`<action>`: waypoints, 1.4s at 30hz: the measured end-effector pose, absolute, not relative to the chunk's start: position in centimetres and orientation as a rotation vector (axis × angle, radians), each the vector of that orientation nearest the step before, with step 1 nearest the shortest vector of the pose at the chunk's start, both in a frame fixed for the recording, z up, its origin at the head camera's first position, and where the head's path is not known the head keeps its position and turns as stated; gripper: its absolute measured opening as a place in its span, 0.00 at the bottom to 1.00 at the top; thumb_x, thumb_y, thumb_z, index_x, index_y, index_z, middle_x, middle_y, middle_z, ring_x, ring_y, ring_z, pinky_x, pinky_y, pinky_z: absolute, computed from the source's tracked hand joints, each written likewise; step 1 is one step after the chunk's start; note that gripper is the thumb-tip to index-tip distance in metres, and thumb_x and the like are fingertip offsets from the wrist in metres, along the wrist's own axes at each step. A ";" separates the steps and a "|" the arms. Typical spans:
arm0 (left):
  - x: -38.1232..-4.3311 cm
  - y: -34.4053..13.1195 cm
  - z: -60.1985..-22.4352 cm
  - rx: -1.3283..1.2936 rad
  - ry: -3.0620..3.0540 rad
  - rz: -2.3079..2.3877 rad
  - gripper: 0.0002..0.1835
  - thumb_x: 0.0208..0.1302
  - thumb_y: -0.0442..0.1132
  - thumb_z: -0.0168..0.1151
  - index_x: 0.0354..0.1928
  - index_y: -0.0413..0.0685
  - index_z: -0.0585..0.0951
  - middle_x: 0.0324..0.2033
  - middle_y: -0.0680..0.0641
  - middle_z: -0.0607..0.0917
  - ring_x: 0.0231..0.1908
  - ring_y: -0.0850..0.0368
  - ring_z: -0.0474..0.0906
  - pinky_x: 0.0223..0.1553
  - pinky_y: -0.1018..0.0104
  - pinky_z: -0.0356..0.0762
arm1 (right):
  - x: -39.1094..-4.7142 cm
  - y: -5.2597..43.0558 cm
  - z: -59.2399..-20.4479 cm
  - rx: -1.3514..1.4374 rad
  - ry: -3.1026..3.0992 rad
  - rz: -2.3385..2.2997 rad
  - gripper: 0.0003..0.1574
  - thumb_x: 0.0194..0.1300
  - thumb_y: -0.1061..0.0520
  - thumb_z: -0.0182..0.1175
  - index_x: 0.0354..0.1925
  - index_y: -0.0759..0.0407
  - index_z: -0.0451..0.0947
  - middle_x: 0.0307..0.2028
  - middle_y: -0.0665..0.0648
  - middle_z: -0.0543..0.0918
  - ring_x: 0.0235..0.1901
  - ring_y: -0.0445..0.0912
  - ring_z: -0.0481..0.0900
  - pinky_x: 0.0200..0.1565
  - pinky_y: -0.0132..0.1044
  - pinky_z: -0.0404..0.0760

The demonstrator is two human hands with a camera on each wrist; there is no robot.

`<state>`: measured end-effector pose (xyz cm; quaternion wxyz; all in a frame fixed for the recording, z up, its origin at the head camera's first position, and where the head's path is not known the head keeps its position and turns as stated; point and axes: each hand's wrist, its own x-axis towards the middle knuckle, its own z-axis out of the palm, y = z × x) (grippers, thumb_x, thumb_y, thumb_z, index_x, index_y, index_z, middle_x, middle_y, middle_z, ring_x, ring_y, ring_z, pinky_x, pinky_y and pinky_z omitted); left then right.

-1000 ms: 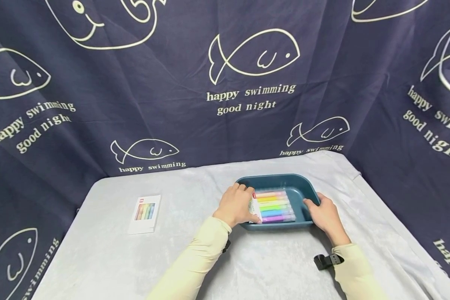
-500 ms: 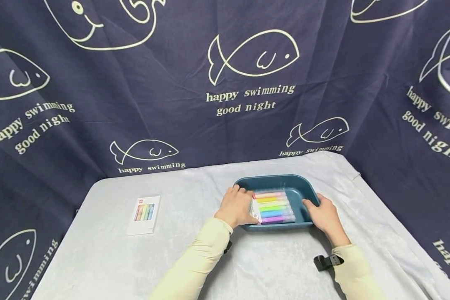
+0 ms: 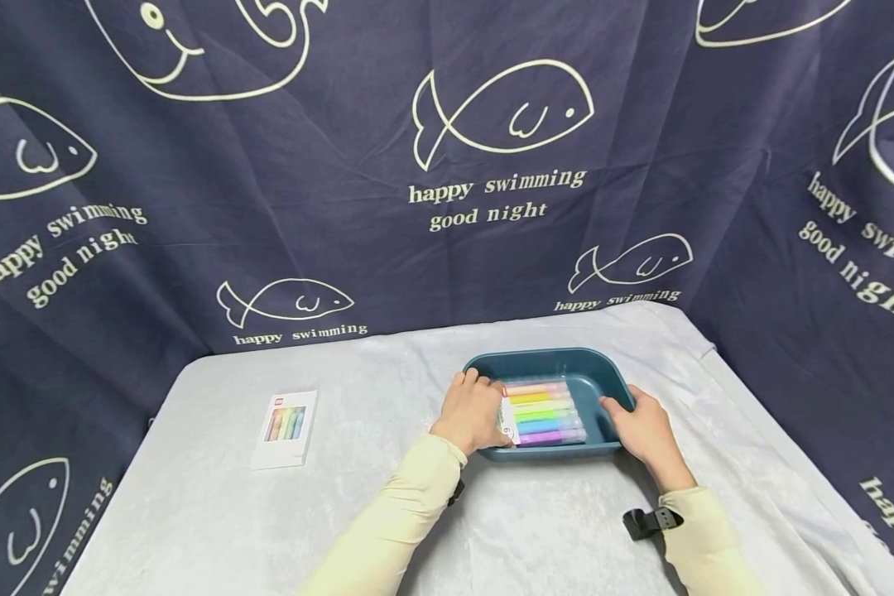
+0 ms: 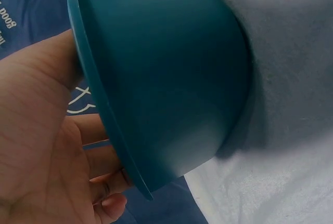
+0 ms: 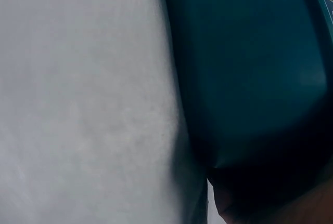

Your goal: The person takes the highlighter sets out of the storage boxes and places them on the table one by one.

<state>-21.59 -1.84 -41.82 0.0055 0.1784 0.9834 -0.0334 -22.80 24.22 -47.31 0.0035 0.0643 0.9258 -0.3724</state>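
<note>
In the head view, a dark teal plastic bin (image 3: pixel 555 452) sits on the cloth-covered table, right of the middle. A clear pack of coloured markers (image 3: pixel 542 412) lies inside it, towards its left end. My left hand (image 3: pixel 471 411) reaches over the bin's left end and holds the pack by its white card end, thumb at the near side and fingers at the far side. The left wrist view shows those fingers (image 4: pixel 101 159) passing behind the bin's rim. My right hand (image 3: pixel 644 426) grips the bin's right end, thumb over the rim; its other fingers are hidden.
A flat white box (image 3: pixel 286 429) with a rainbow-coloured picture lies on the left part of the table. Pale, slightly wrinkled cloth (image 3: pixel 387 364) covers the tabletop. A dark blue curtain (image 3: pixel 387 248) with fish drawings hangs behind and at both sides.
My left hand has shifted slightly right, covering more of the pack's card end. The right hand stays on the bin's right end. The white box appears shifted slightly with the camera's view.
</note>
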 end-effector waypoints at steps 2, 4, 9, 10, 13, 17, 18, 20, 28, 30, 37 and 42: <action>-21.6 -1.8 -41.8 0.555 3.076 -0.109 0.38 0.43 0.67 0.78 0.55 0.57 0.82 0.46 0.55 0.86 0.45 0.55 0.71 0.49 0.62 0.67 | -22.7 24.2 -47.3 0.204 2.900 -1.173 0.34 0.74 0.47 0.51 0.66 0.70 0.69 0.61 0.78 0.76 0.60 0.72 0.75 0.60 0.64 0.74; -21.6 -1.9 -41.7 0.553 3.071 -0.107 0.38 0.43 0.67 0.78 0.55 0.56 0.82 0.46 0.55 0.87 0.44 0.55 0.71 0.49 0.62 0.67 | -22.7 24.1 -47.3 0.204 2.899 -1.180 0.33 0.74 0.47 0.52 0.66 0.70 0.69 0.61 0.78 0.76 0.60 0.72 0.75 0.60 0.64 0.74; -21.7 -1.9 -41.7 0.548 3.062 -0.103 0.39 0.43 0.67 0.78 0.56 0.56 0.81 0.47 0.54 0.87 0.44 0.55 0.70 0.49 0.62 0.67 | -22.8 24.1 -47.1 0.195 2.906 -1.188 0.33 0.74 0.46 0.51 0.65 0.70 0.70 0.60 0.79 0.76 0.59 0.72 0.76 0.58 0.64 0.75; -21.7 -1.9 -41.7 0.545 3.059 -0.102 0.40 0.43 0.67 0.78 0.57 0.55 0.81 0.47 0.54 0.87 0.45 0.55 0.70 0.49 0.62 0.67 | -22.8 24.1 -47.1 0.196 2.907 -1.189 0.33 0.74 0.46 0.52 0.64 0.70 0.70 0.60 0.78 0.76 0.59 0.72 0.76 0.58 0.64 0.75; -21.8 -1.8 -41.6 0.529 3.043 -0.104 0.44 0.44 0.67 0.77 0.62 0.54 0.79 0.51 0.53 0.86 0.47 0.55 0.71 0.51 0.62 0.67 | -22.8 24.0 -47.0 0.197 2.910 -1.190 0.33 0.74 0.46 0.52 0.64 0.70 0.71 0.59 0.78 0.77 0.59 0.72 0.76 0.58 0.63 0.75; -21.8 -1.7 -41.5 0.508 3.020 -0.122 0.49 0.45 0.67 0.76 0.68 0.50 0.74 0.55 0.51 0.85 0.49 0.54 0.71 0.53 0.61 0.67 | -22.7 23.9 -47.0 0.197 2.910 -1.200 0.33 0.73 0.47 0.52 0.65 0.70 0.70 0.59 0.78 0.77 0.59 0.71 0.76 0.59 0.63 0.75; -21.8 -1.6 -41.5 0.507 3.015 -0.129 0.50 0.46 0.67 0.76 0.68 0.50 0.74 0.56 0.51 0.84 0.49 0.54 0.70 0.53 0.61 0.67 | -22.8 23.9 -47.0 0.197 2.911 -1.201 0.33 0.73 0.47 0.52 0.65 0.69 0.70 0.60 0.78 0.77 0.59 0.71 0.76 0.59 0.63 0.75; -21.9 -1.5 -41.5 0.506 3.004 -0.142 0.50 0.46 0.67 0.76 0.69 0.49 0.73 0.55 0.50 0.84 0.50 0.54 0.70 0.53 0.61 0.67 | -22.7 23.9 -47.0 0.198 2.911 -1.207 0.33 0.73 0.47 0.52 0.65 0.69 0.70 0.60 0.78 0.77 0.59 0.71 0.76 0.59 0.63 0.75; -22.1 -1.2 -41.5 0.482 2.940 -0.197 0.50 0.49 0.66 0.74 0.71 0.49 0.70 0.57 0.50 0.82 0.52 0.54 0.68 0.54 0.61 0.65 | -22.8 23.7 -47.0 0.207 2.899 -1.213 0.33 0.73 0.47 0.52 0.65 0.70 0.70 0.60 0.78 0.77 0.60 0.71 0.76 0.59 0.63 0.74; -22.2 -1.2 -41.5 0.480 2.941 -0.197 0.50 0.49 0.66 0.74 0.71 0.49 0.70 0.57 0.50 0.82 0.52 0.53 0.68 0.54 0.61 0.65 | -22.9 23.7 -47.0 0.205 2.896 -1.210 0.34 0.74 0.47 0.52 0.66 0.69 0.70 0.60 0.78 0.77 0.60 0.71 0.76 0.59 0.63 0.74; -22.3 -0.9 -41.5 0.500 2.957 -0.195 0.41 0.47 0.66 0.75 0.59 0.51 0.76 0.48 0.52 0.82 0.48 0.55 0.68 0.51 0.63 0.64 | -22.8 24.0 -47.1 0.215 2.891 -1.189 0.35 0.74 0.45 0.51 0.67 0.69 0.68 0.61 0.78 0.76 0.60 0.71 0.75 0.60 0.63 0.74; -22.5 -0.8 -41.9 0.505 2.978 -0.194 0.39 0.45 0.68 0.75 0.55 0.54 0.77 0.45 0.53 0.82 0.47 0.56 0.69 0.50 0.63 0.65 | -22.7 24.2 -47.2 0.210 2.894 -1.185 0.35 0.74 0.45 0.51 0.67 0.70 0.68 0.61 0.78 0.75 0.60 0.71 0.75 0.60 0.64 0.74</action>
